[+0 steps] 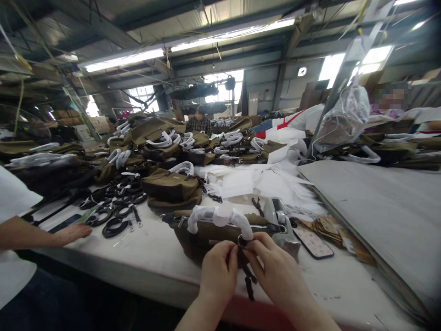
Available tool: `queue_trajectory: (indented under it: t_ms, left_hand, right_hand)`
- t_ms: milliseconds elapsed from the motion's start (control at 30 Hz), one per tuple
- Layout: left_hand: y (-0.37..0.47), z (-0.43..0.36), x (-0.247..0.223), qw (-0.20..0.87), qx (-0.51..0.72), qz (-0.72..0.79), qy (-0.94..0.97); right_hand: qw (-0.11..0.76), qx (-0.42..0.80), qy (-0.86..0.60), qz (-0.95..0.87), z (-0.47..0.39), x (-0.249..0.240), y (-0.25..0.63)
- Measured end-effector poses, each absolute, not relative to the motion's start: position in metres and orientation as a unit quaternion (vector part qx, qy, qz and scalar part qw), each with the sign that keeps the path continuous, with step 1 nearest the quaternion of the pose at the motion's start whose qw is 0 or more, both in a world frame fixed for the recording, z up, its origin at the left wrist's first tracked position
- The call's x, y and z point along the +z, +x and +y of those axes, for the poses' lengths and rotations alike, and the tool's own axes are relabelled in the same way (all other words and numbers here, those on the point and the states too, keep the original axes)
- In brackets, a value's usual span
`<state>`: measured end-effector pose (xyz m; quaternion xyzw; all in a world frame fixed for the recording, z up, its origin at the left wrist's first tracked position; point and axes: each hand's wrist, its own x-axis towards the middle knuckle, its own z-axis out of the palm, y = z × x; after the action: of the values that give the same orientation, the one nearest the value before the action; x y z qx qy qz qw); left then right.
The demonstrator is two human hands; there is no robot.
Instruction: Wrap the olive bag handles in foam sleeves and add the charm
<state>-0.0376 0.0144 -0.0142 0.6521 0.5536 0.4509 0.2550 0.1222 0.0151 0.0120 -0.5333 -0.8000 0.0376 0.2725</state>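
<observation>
An olive handbag [193,241] stands at the table's front edge, its zipper facing up and its handle [203,214] wrapped in white. At the handle's right base is a dark metal ring [242,242]. My right hand [272,262] pinches this ring between thumb and fingers. Close beside it, my left hand [219,269] is closed in a pinch at the ring's left side; what lies between its fingertips is too small to make out. A dark braided tassel [249,284] hangs below, between my two hands, in front of the bag.
Coiled black straps [115,226] lie left, near a co-worker's hand [74,233]. Another olive bag [172,188] stands behind mine, with heaped bags [155,133] beyond. To the right are a grey metal device [280,220], a phone [314,240] and brown paper packets [325,230].
</observation>
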Motion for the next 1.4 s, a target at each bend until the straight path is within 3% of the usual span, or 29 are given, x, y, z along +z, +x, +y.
queue_trajectory:
  t_ms: [100,300,400,533,767,900,1000,1167,1400]
  left_hand:
    - [-0.042,0.013,-0.018,0.201,0.516,0.552,0.624]
    - [-0.032,0.018,-0.007,0.459,0.623,0.488,0.403]
    - [-0.031,0.024,-0.008,0.488,0.612,0.484,0.391]
    - [-0.041,0.025,-0.013,0.439,0.552,0.531,0.468]
    - [-0.046,0.016,0.007,0.226,0.34,0.597,0.691]
    - [-0.041,0.019,0.017,0.215,0.291,0.603,0.711]
    - [-0.039,0.023,0.012,0.283,0.366,0.559,0.688]
    - [-0.032,0.028,-0.012,0.501,0.439,0.495,0.558]
    - [-0.021,0.025,-0.024,0.537,0.45,0.496,0.513]
  right_hand:
    - [0.322,0.064,-0.548,-0.769,0.015,0.007,0.127]
    - [0.23,0.021,-0.539,-0.81,0.02,0.0,0.118]
    - [0.196,-0.017,-0.55,-0.812,0.022,0.0,0.112]
    - [0.206,-0.005,-0.557,-0.804,0.026,0.001,0.111]
    - [0.315,0.123,-0.555,-0.76,0.029,-0.01,0.118]
    - [0.336,0.158,-0.538,-0.757,0.027,-0.008,0.122]
    - [0.339,0.18,-0.514,-0.767,0.026,-0.003,0.125]
    - [0.379,0.214,-0.543,-0.718,0.032,-0.001,0.126]
    - [0.384,0.224,-0.539,-0.715,0.036,-0.004,0.125]
